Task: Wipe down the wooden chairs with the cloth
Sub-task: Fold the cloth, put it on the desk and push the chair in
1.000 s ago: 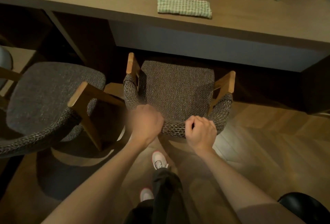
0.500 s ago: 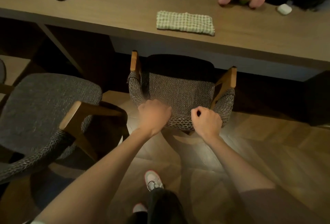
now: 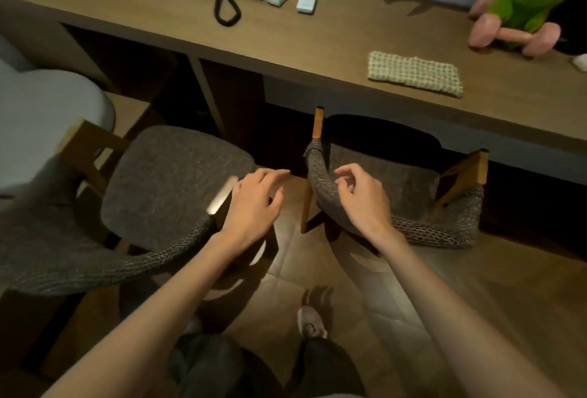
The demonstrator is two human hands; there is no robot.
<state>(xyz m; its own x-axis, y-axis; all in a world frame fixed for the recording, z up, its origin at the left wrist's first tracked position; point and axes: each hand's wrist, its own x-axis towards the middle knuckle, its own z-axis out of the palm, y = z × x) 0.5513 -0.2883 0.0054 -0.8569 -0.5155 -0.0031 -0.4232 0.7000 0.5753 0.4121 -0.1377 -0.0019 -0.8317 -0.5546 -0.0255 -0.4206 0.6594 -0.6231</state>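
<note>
**Cloth not yet in hand, no wiping begun**

Both your hands are empty. Your left hand (image 3: 254, 204) hangs with its fingers loosely spread beside the wooden arm tip of the left chair (image 3: 171, 188); the blur there hides whether it touches the wood. Your right hand (image 3: 362, 197) hovers over the woven arm of the right chair (image 3: 397, 181), fingers half curled and relaxed, gripping nothing.

The cloth (image 3: 414, 76) lies folded flat on the desk (image 3: 317, 45), near the front edge, just in front of the pink dumbbell (image 3: 514, 37) and well apart from both hands. The right chair sits partly tucked under the desk, right below it.

You look to be at the very start: chairs within reach, tool untouched. The next move calls for a reach up and forward over the right chair, most likely with your right hand, to pinch the cloth off the desk. Then bring it down to the bare wood, the arm tips and legs, not the woven parts.
</note>
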